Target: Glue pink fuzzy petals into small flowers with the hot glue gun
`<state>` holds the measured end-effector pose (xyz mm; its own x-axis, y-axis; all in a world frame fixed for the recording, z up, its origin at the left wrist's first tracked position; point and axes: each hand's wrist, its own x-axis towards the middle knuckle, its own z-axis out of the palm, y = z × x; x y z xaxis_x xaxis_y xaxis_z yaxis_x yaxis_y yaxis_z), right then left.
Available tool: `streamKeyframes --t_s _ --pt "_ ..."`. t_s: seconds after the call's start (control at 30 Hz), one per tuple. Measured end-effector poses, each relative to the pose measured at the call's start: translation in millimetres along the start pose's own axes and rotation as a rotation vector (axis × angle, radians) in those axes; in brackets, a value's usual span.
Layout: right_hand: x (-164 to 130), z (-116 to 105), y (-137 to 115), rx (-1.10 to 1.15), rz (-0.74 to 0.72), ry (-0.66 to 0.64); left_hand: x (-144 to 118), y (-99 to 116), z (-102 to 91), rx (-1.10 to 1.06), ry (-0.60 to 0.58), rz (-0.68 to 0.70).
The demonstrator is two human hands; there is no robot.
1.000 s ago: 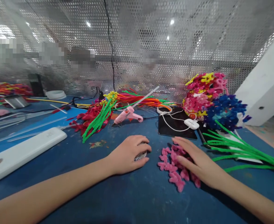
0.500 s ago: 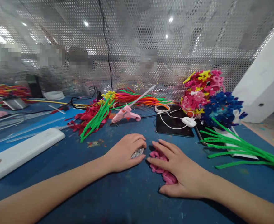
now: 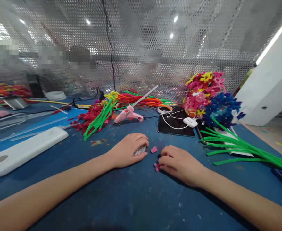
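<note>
You're facing mesh [image 3: 131,75] across a blue table [image 3: 136,199], left hand [image 3: 126,150] clasping a silvery object [image 3: 139,150], right hand [image 3: 183,165] covering fuzzy pink pieces [image 3: 153,149], grip unclear.

The tabletop [image 3: 121,202] was blue and flecked with paint. Near its middle lay pink pieces [image 3: 153,149]. Beyond them rested a glue gun [image 3: 130,115], red flowers [image 3: 91,117] with a green bundle [image 3: 101,119] across them, and orange stems [image 3: 143,101] behind. On the left, a white bar [image 3: 32,148] partly covered a blue sheet [image 3: 59,123], with a tub [image 3: 55,96] farther back. On the right lay a tablet [image 3: 174,127], green stems [image 3: 249,149] fanning toward it, and blue flowers [image 3: 224,109] beside mixed flowers [image 3: 201,96].
</note>
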<state>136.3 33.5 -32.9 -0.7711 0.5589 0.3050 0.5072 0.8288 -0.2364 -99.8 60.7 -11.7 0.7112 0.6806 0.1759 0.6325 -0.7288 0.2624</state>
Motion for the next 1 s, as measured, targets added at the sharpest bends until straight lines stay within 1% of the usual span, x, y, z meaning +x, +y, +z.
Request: streamKeyframes --t_s 0.13,0.23,0.33,0.5,0.57,0.6,0.67,0.77,0.87,0.93,1.0 --pt "3.6 0.8 7.6 -0.199 0.075 0.003 -0.9 -1.2 0.5 0.015 0.001 0.010" --pt "7.6 0.5 19.2 -0.273 0.159 0.033 -1.9 -1.6 -0.3 0.025 0.000 0.017" --pt "13.7 -1.0 39.8 -0.286 0.240 0.111 -3.2 -1.4 -1.7 0.026 -0.010 0.010" --pt "25.6 -7.8 82.3 -0.283 0.403 0.300 -4.4 -1.0 -2.8 0.022 -0.006 -0.015" --pt "26.5 -11.1 91.1 -0.289 0.445 0.337 -4.4 -1.9 -2.6 0.021 -0.007 -0.019" --pt "25.5 -12.4 91.7 -0.293 0.454 0.338 -4.3 -2.5 -2.6 0.021 -0.009 -0.022" --pt "21.0 -14.1 84.8 -0.303 0.450 0.302 -4.1 -3.9 -2.4 0.023 -0.013 -0.026" --pt "11.1 -13.2 60.8 -0.350 0.455 0.206 -3.6 -5.1 -2.1 0.026 -0.014 -0.024" --pt "3.9 -8.2 38.2 -0.441 0.557 0.140 -3.1 -4.7 -2.0 0.034 -0.016 -0.015" --pt "2.6 -4.0 30.9 -0.488 0.624 0.108 -3.1 -4.2 -2.2 0.038 -0.015 -0.013" --pt "3.8 -0.4 29.4 -0.516 0.668 0.081 -3.4 -4.0 -2.5 0.038 -0.010 -0.013"
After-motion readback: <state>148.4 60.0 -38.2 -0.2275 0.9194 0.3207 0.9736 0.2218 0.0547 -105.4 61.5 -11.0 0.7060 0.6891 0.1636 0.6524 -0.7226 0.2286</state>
